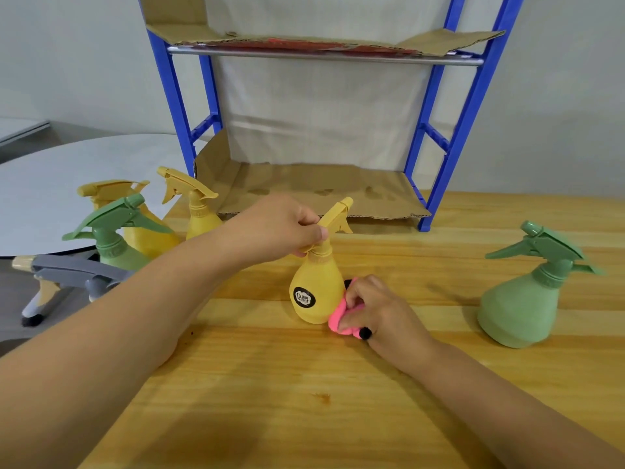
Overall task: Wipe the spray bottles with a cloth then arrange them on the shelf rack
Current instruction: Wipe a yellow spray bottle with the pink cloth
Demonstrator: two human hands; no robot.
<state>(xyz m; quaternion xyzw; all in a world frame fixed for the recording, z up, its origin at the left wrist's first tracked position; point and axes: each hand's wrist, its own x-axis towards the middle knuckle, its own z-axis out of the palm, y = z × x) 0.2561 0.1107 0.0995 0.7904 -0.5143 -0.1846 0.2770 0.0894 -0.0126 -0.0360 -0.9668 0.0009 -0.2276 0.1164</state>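
Observation:
A small yellow spray bottle (314,286) with a round black label stands on the wooden table (304,384). My left hand (277,228) grips its trigger head and neck. My right hand (375,309) holds a pink cloth (340,318) against the bottle's lower right side. A green spray bottle (521,299) stands apart at the right. The blue shelf rack (470,106) rises behind, both its shelves lined with cardboard (321,191) and bare of bottles.
At the left stand two more yellow spray bottles (199,211), a green one (115,238) and a grey one (77,275), close together near the table's left edge. A round grey table (67,184) lies beyond them.

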